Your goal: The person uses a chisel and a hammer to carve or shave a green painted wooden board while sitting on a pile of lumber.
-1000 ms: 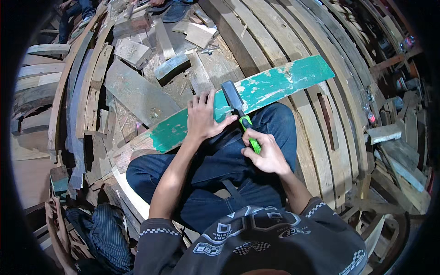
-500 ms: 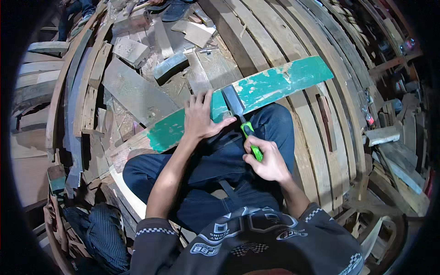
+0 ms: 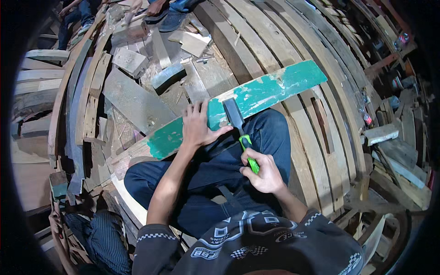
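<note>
A long curved wooden plank [image 3: 275, 87] with worn teal paint lies across my lap. My left hand [image 3: 197, 126] presses flat on it, fingers spread. My right hand [image 3: 263, 174] grips the bright green handle of a wide-bladed scraper [image 3: 234, 117]. Its dark blade rests on the painted face of the plank just right of my left thumb. I sit with dark trousers on, legs folded under the plank.
Curved wooden planks [image 3: 256, 41] and offcut blocks [image 3: 130, 62] cover the floor all around. A dark wedge-shaped block [image 3: 167, 77] lies beyond the plank. Another person's feet and legs [image 3: 169, 11] show at the top edge. Striped fabric [image 3: 103, 238] lies at lower left.
The scraper blade has slid a little along the plank toward my left hand, and my right hand has followed. The left hand stays pressed on the plank.
</note>
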Motion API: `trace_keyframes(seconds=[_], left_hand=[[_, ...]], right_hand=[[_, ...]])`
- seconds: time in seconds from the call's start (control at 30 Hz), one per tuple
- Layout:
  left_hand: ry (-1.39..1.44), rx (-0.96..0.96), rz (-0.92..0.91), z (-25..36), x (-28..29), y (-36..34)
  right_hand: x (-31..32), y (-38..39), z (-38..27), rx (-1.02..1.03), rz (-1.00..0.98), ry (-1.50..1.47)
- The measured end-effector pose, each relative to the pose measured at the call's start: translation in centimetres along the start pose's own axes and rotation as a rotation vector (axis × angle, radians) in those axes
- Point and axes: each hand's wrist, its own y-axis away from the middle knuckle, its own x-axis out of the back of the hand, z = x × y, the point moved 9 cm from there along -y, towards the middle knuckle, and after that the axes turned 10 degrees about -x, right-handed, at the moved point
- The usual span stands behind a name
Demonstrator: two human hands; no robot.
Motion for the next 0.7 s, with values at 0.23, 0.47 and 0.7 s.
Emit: trace_keyframes(seconds=[0.23, 0.47, 0.7], left_hand=[[-0.022, -0.017, 0.022, 0.0, -0.2, 0.0], [-0.03, -0.05, 0.046, 0.6, 0.5, -0.4], [-0.045, -0.056, -0.019, 0.7, 0.4, -1.8]], right_hand=[[-0.4, 0.2, 0.5, -0.063, -0.047, 0.011], [-0.3, 0.4, 0.5, -0.055, -0.018, -0.031], [-1.8, 0.5, 2.1, 0.05, 0.065, -0.043]])
